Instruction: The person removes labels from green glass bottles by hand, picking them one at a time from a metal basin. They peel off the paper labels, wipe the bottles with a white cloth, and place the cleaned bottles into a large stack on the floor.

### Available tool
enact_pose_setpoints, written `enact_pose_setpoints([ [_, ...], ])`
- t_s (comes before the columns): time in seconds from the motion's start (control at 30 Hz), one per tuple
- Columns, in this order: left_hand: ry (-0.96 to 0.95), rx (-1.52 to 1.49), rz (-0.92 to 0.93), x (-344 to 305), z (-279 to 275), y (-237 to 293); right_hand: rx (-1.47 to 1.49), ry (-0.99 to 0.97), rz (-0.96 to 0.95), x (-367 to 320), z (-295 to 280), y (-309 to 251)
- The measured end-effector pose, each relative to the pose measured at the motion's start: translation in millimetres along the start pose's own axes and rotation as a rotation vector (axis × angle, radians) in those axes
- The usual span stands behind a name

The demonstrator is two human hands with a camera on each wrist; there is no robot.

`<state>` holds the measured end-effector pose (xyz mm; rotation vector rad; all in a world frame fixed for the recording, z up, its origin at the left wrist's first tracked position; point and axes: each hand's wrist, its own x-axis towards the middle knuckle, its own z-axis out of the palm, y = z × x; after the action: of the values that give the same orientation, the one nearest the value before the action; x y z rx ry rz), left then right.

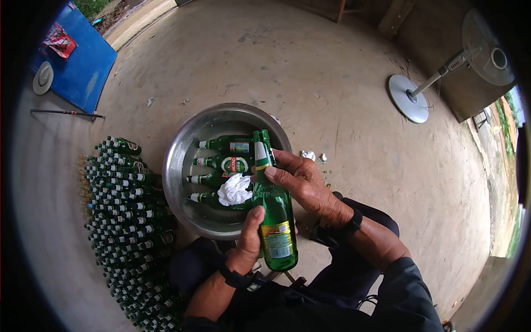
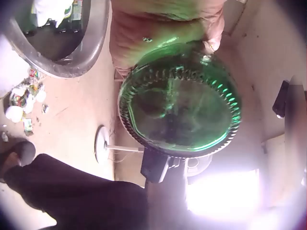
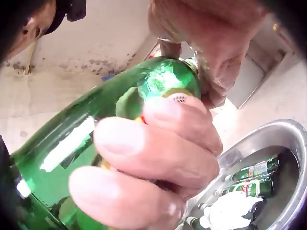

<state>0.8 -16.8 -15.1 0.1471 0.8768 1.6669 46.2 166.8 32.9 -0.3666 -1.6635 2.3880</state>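
Note:
A green glass beer bottle (image 1: 275,207) is held tilted over the near right side of a metal basin (image 1: 175,185), neck pointing away from me. My left hand (image 1: 248,242) grips its body, fingers (image 3: 129,143) wrapped round the glass in the right wrist view. With thumb and fingers, my right hand (image 1: 303,180) holds the neck at the white and gold label. The bottle's ridged base (image 2: 180,115) fills the middle of the left wrist view. Several green bottles (image 1: 235,165) lie in water in the basin, a crumpled white cloth (image 1: 235,190) on top of them.
Rows of green bottles (image 1: 130,216) stand packed on the floor left of the basin. White scraps (image 1: 308,155) lie right of it. A standing fan (image 1: 408,98) is at the far right, a blue panel (image 1: 83,61) at the far left.

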Motion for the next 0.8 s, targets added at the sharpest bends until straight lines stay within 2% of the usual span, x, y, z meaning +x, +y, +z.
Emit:
enact_pose_setpoints([
  [0.03,-0.11,-0.048,-0.002,1.4,0.3,4.7,0.0,0.001,-0.001,1.0,-0.9,0.3],
  [0.13,-0.197,-0.183,-0.036,1.6,1.2,5.3,0.142,-0.065,-0.009,2.7,1.0,0.1],
  [0.23,-0.18,-0.191,-0.06,1.4,2.7,2.4,-0.004,0.011,-0.028,3.0,-2.5,8.9],
  [0.27,-0.118,-0.139,-0.048,1.5,3.5,1.5,-0.004,0.011,-0.028,2.5,-1.4,10.2],
  [0.33,-0.056,-0.087,-0.037,2.1,7.3,0.7,-0.105,0.185,-0.058,2.5,3.0,11.0],
  [0.4,0.038,0.082,-0.025,3.3,13.6,2.1,-0.099,0.222,-0.047,5.0,0.8,19.8],
  [0.6,0.196,0.093,0.014,7.8,2.4,-10.8,-0.165,0.354,-0.068,6.8,-1.1,28.0],
  [0.63,0.196,0.093,0.013,7.8,-0.2,-11.3,-0.213,0.382,-0.069,7.2,-2.1,29.7],
  [0.7,0.066,-0.005,-0.066,7.5,-6.5,-12.2,-0.224,0.387,-0.094,6.7,0.1,28.3],
  [0.8,0.027,-0.096,-0.052,6.3,-1.4,-9.3,-0.262,0.398,-0.12,7.9,0.1,31.6],
])
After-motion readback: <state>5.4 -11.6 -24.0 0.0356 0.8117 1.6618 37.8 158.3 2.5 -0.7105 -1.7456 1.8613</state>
